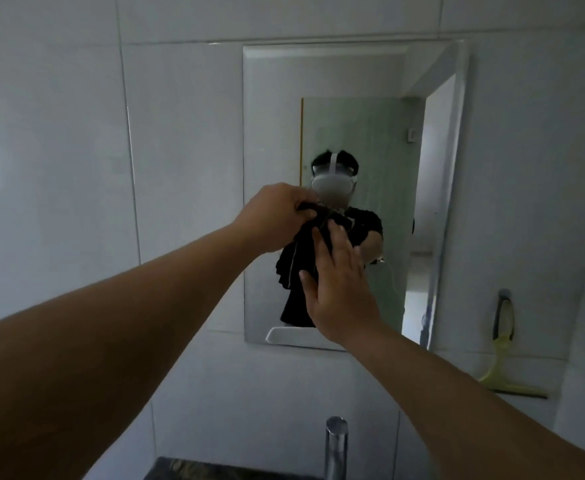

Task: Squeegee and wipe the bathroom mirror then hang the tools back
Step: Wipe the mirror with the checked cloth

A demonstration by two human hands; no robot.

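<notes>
the wiping step was in hand: the left hand (277, 216) clenched a black cloth (298, 271) at the mirror (353, 81), the right hand (339, 289) flat, fingers spread, pressing it. the squeegee (505, 358) already hung; next probably called for rubbing across the glass.

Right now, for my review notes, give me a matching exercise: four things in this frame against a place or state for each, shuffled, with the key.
Things:
1. dark cloth
2. squeegee
3. right hand
4. tap

Places or states:
A. hangs from a wall hook right of the mirror
B. open, flat against the cloth
C. bunched at its top in the left hand
D. stands at the bottom edge, below the mirror

Pairs: 1-C, 2-A, 3-B, 4-D
</notes>
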